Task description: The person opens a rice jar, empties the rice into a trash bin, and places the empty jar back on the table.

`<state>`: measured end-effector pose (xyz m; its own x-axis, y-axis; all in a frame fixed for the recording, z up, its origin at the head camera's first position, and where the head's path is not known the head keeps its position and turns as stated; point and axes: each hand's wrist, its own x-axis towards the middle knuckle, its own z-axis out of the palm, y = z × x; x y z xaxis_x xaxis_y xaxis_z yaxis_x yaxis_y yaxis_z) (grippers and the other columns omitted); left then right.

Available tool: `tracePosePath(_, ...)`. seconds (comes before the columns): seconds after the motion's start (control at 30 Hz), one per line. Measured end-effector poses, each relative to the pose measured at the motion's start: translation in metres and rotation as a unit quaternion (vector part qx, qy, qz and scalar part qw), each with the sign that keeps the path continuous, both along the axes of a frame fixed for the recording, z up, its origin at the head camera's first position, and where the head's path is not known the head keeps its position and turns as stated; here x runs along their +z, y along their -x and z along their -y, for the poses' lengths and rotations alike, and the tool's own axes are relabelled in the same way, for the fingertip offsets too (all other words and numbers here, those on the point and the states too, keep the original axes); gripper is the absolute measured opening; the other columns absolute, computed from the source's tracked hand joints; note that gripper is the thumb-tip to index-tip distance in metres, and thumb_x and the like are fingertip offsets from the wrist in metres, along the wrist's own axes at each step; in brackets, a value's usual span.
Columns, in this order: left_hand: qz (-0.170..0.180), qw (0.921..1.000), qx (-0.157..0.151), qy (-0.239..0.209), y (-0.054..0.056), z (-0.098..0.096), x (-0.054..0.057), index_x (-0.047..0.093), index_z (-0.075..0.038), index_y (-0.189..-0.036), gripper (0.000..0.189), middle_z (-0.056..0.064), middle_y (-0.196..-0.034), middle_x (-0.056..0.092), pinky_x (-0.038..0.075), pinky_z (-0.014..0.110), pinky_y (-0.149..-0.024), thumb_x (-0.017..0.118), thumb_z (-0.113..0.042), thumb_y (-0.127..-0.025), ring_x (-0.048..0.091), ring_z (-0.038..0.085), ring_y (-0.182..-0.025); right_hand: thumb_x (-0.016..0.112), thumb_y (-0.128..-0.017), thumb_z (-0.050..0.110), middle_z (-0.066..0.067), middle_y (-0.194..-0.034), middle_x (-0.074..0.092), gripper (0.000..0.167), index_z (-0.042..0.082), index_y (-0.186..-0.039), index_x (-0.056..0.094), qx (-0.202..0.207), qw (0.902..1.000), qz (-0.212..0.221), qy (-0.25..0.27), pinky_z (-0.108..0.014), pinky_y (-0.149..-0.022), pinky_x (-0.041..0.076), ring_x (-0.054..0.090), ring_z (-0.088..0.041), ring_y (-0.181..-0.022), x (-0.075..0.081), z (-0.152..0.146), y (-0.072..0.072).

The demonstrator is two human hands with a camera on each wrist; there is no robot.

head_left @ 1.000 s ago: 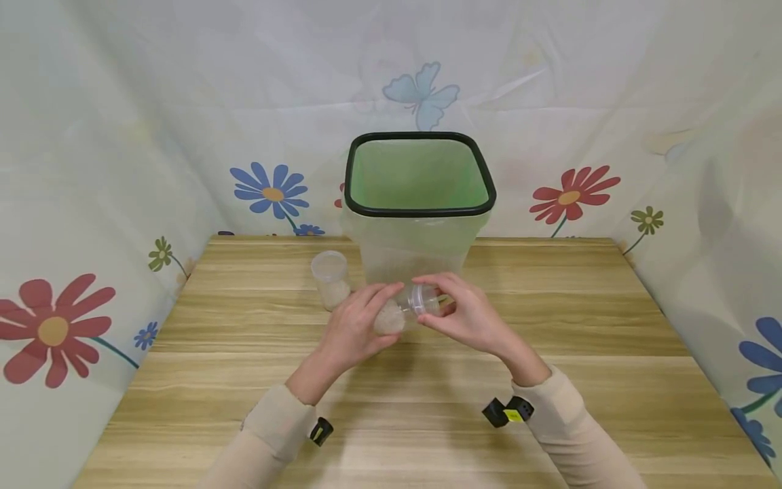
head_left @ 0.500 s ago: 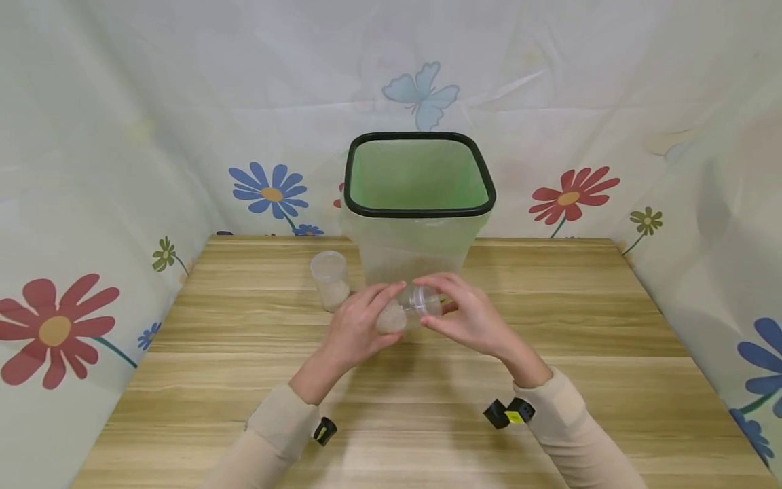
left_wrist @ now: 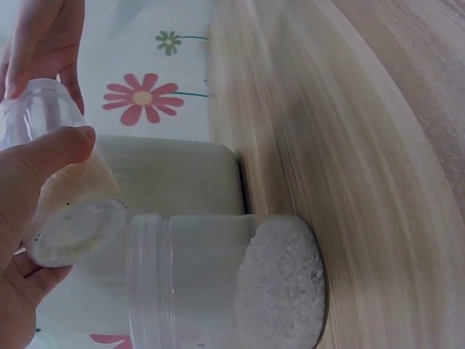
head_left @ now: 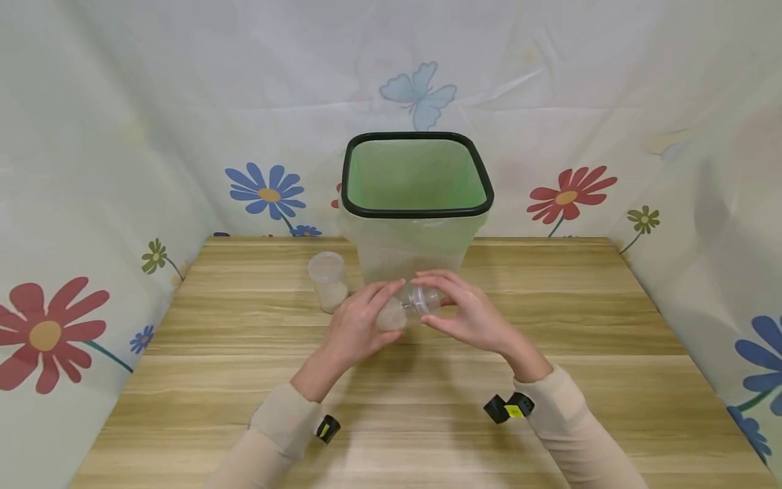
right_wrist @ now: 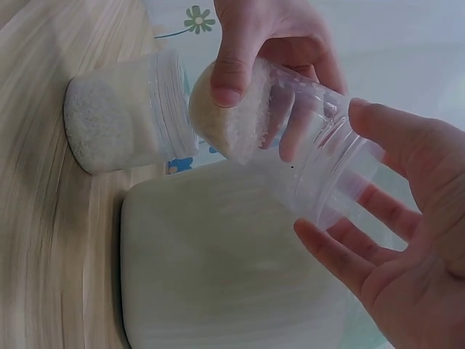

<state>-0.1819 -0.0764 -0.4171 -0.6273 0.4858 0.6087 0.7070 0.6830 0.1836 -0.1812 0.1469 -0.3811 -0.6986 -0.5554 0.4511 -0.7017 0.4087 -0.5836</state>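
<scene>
A clear plastic jar [head_left: 393, 316] with white, rice-like grains in its bottom lies tilted in the air between both hands, in front of the bin. My left hand [head_left: 356, 324] grips its grain-filled lower end, thumb on the near side. At the other end, the fingers and thumb of my right hand [head_left: 469, 310] are curled round the clear lid [right_wrist: 330, 174]. The right wrist view shows the grains heaped toward the jar's base. Just left of the left hand, a second clear jar [head_left: 330, 291] stands upright on the table, its lower part holding similar grains [left_wrist: 282, 285].
A pale green bin [head_left: 418, 241] with a black rim [head_left: 421, 213] stands at the back middle of the wood-grain table [head_left: 580, 401], directly beyond the hands. Flower-printed sheeting [head_left: 617, 122] hangs behind the table and along both sides.
Both hands keep their hold on the jar and lid, with only slight shifts of the right fingers. The second jar and the bin stay put; the head view has moved a little.
</scene>
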Motion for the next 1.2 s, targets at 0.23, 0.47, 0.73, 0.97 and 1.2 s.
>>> tracePosePath(0.23, 0.011, 0.9999, 0.011, 0.006, 0.0017, -0.0014, 0.0014, 0.047, -0.015, -0.132, 0.085, 0.006, -0.117, 0.058, 0.051, 0.036, -0.085, 0.086, -0.032, -0.059, 0.059, 0.022, -0.102, 0.075, -0.074, 0.003, -0.011, -0.133, 0.047, 0.055, 0.01, -0.124, 0.054, 0.012, 0.9999, -0.003, 0.01, -0.036, -0.083, 0.053, 0.054, -0.022, -0.112, -0.0016, -0.0005, 0.0021)
tracePosePath(0.47, 0.015, 0.9997, 0.015, 0.009, 0.0023, -0.002, 0.0039, 0.047, -0.016, -0.132, 0.084, 0.006, -0.118, 0.058, 0.05, 0.036, -0.087, 0.086, -0.031, -0.059, 0.058, 0.022, -0.104, 0.074, -0.073, 0.001, -0.009, -0.134, 0.046, 0.055, 0.012, -0.122, 0.054, 0.014, 0.9997, -0.021, 0.003, -0.041, -0.087, 0.049, 0.05, -0.022, -0.117, -0.0035, -0.0001, 0.0038)
tracePosePath(0.73, 0.014, 0.9998, 0.014, 0.007, 0.0022, -0.0018, 0.0027, 0.047, -0.015, -0.132, 0.083, 0.006, -0.118, 0.057, 0.05, 0.036, -0.087, 0.086, -0.03, -0.06, 0.058, 0.023, -0.104, 0.073, -0.073, 0.0, -0.013, -0.136, 0.044, 0.057, 0.011, -0.124, 0.051, 0.016, 0.9985, -0.05, -0.011, -0.04, -0.092, 0.046, 0.044, -0.023, -0.124, -0.0068, 0.0002, 0.0029)
tracePosePath(0.97, 0.006, 0.9999, 0.015, 0.001, 0.0017, -0.0017, 0.0009, 0.048, -0.014, -0.132, 0.083, 0.006, -0.117, 0.058, 0.051, 0.035, -0.085, 0.086, -0.029, -0.059, 0.058, 0.022, -0.102, 0.071, -0.076, 0.004, -0.014, -0.141, 0.037, 0.062, 0.01, -0.131, 0.044, 0.012, 0.9986, -0.043, -0.027, -0.04, -0.102, 0.038, 0.037, -0.023, -0.13, -0.008, 0.0002, 0.0017)
tracePosePath(1.2, -0.002, 0.9998, 0.017, -0.002, 0.0006, -0.0022, -0.002, 0.048, -0.014, -0.131, 0.085, 0.007, -0.118, 0.057, 0.051, 0.035, -0.085, 0.087, -0.029, -0.058, 0.058, 0.022, -0.102, 0.07, -0.08, 0.013, -0.015, -0.137, 0.041, 0.062, 0.007, -0.134, 0.042, -0.058, 0.9983, -0.011, -0.003, -0.041, -0.087, 0.05, 0.045, -0.028, -0.121, -0.007, 0.0036, -0.0015)
